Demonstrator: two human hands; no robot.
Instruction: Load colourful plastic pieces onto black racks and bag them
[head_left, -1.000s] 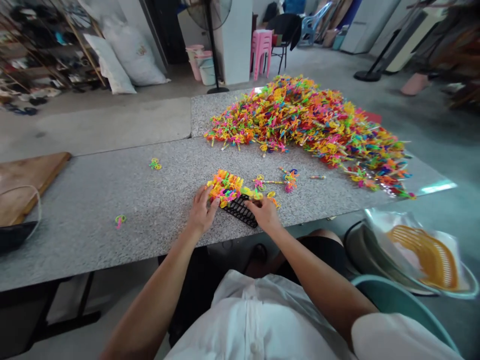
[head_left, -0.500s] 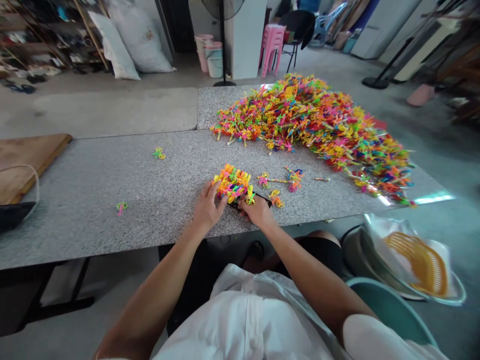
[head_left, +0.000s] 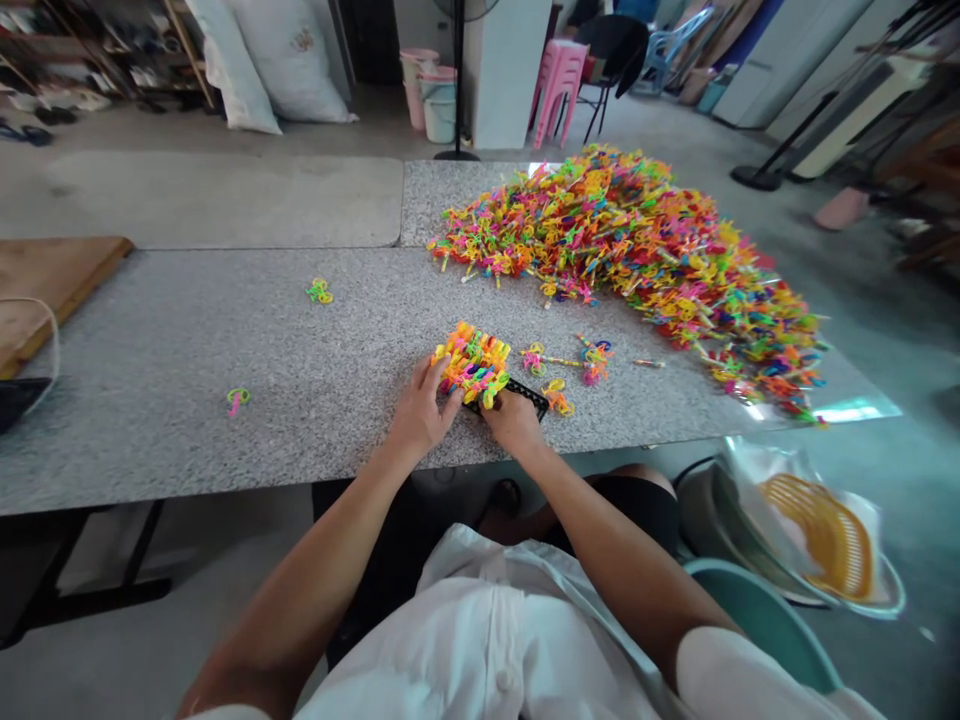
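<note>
A packed cluster of bright plastic pieces (head_left: 471, 362), yellow, orange, pink and green, stands in a black perforated rack (head_left: 531, 398) near the table's front edge. My left hand (head_left: 421, 410) grips the left end of the rack, its thumb apart from the fingers and its fingertips against the pieces. At the front right of the cluster, my right hand (head_left: 514, 422) is closed with fingertips pinching a yellow-green plastic piece (head_left: 492, 390). Its lower part is hidden by the fingers. Right of the rack lie an orange piece (head_left: 557, 398) and a few pieces with patterned sticks (head_left: 562, 361).
A large heap of similar pieces (head_left: 622, 230) covers the back right of the speckled table (head_left: 360, 340). Two loose pieces, one green-yellow (head_left: 319, 291) and one green-pink (head_left: 238, 401), lie left. A wooden board (head_left: 60, 290) is far left; a green tub (head_left: 765, 610) stands below right.
The yellow-green piece at my right hand has moved slightly left and down against the cluster. More of the black rack shows beside that hand. The left hand keeps its place, and the view has shifted a little.
</note>
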